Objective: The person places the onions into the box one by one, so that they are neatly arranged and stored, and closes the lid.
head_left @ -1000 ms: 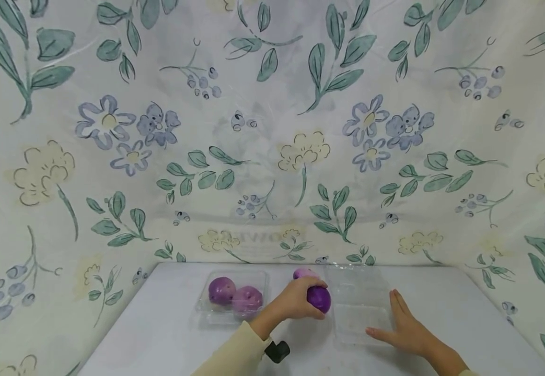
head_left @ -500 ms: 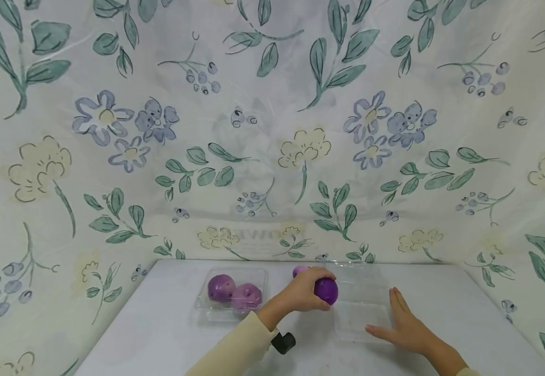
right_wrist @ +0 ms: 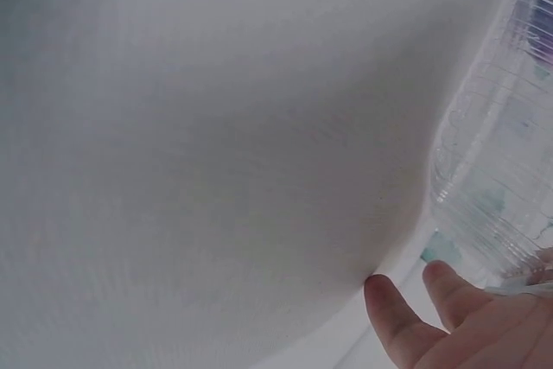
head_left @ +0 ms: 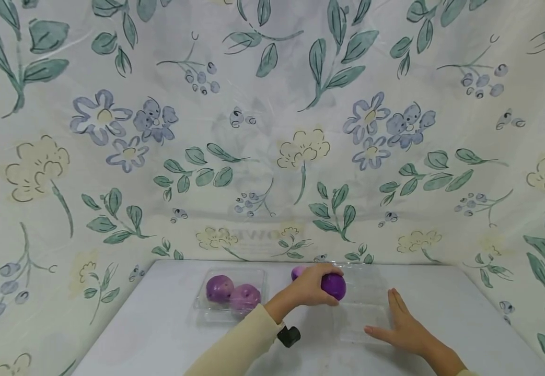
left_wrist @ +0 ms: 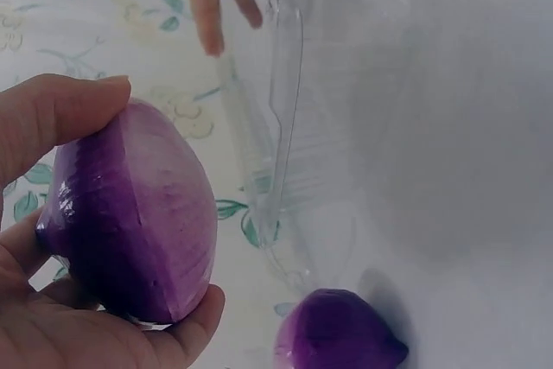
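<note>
My left hand (head_left: pixel 311 287) grips a purple onion (head_left: pixel 334 286), with the thumb on one side and fingers on the other. In the left wrist view the onion (left_wrist: pixel 143 213) shows a dark purple part and a paler pink-purple part, with a pointed end. It is held over the left part of an open clear plastic box (head_left: pixel 363 318). Another purple onion (head_left: pixel 298 272) lies on the table behind my left hand, partly hidden by it. My right hand (head_left: pixel 408 331) lies with straight, spread fingers at the box's right side; the right wrist view shows its fingers (right_wrist: pixel 393 317) beside the ribbed plastic.
To the left stands a second clear plastic box (head_left: pixel 201 309) with two mottled purple, dimpled round pieces (head_left: pixel 219 288) in it. The white table (head_left: pixel 159 339) ends at a floral cloth (head_left: pixel 253 198) that hangs behind. A black device (head_left: pixel 289 337) sits at my left wrist.
My left hand has carried the onion to the right and slightly farther back, over the open box. The right hand stays in place.
</note>
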Available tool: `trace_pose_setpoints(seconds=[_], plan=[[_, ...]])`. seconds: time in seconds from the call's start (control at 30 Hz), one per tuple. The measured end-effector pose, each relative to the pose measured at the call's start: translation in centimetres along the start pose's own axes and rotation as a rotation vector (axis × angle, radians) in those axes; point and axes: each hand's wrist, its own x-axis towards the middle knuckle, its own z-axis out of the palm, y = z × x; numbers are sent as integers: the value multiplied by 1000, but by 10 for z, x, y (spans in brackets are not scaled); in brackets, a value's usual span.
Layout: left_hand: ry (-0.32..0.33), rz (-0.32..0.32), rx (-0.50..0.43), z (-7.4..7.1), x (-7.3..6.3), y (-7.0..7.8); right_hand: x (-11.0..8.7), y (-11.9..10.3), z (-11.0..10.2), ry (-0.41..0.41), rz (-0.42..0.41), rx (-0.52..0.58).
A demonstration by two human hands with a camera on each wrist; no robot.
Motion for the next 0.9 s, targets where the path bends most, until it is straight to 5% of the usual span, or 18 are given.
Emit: trace_pose_setpoints(seconds=[0.9], plan=[[-22,91,1,34,27,28,-3,2,-1,4,-33,46]])
